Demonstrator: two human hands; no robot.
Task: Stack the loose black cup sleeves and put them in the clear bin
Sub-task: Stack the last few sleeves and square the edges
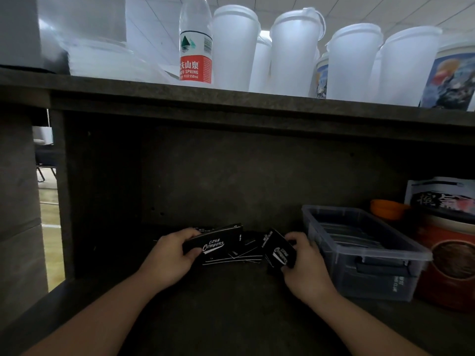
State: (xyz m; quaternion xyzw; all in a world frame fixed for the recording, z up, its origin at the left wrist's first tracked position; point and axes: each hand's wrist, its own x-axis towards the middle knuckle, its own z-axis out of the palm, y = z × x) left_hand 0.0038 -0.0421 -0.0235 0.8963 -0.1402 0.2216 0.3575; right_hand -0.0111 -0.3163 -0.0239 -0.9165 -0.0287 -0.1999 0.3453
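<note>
Two bare, sleeveless forearms (102, 312)

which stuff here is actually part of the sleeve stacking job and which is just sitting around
Part of the job:
- sleeves held in the left hand
- sleeve held in the right hand
- loose black cup sleeves on the shelf between the hands
- clear bin

Just lying about:
- water bottle
- white lidded cups
- orange bowl
- printed tubs

Both forearms reach forward; left hand (171, 255) grip curled, right hand (305, 263) grip curled, each pinching.
</note>
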